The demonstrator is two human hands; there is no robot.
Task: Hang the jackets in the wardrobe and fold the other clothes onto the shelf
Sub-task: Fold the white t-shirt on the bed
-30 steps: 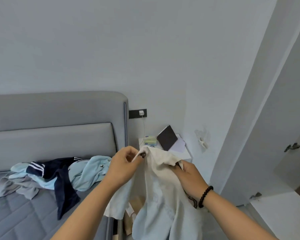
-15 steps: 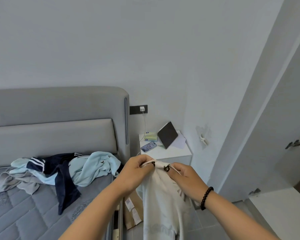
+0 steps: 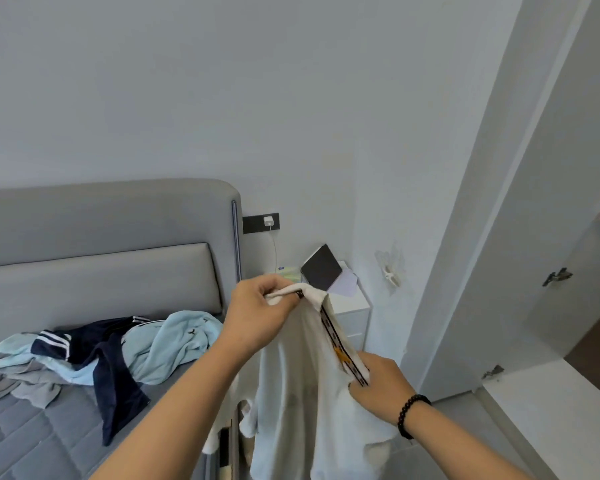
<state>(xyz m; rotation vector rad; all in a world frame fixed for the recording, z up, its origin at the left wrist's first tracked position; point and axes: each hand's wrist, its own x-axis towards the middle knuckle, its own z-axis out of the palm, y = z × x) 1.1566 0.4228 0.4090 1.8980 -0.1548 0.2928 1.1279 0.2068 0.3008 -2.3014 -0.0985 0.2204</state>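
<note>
Straightening the white jacket point(image 3: 291, 393) beside the bed point(image 3: 49, 427): left hand point(image 3: 257, 311) pinches the collar up high, right hand point(image 3: 378, 382) grips the trimmed front edge lower. Next it needs a hanger, then the wardrobe.

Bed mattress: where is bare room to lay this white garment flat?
The grey quilted mattress is bare at its near part, in front of the heap of light-blue, navy and grey clothes. The strip under the grey headboard is crowded. The white nightstand top is cluttered.
</note>
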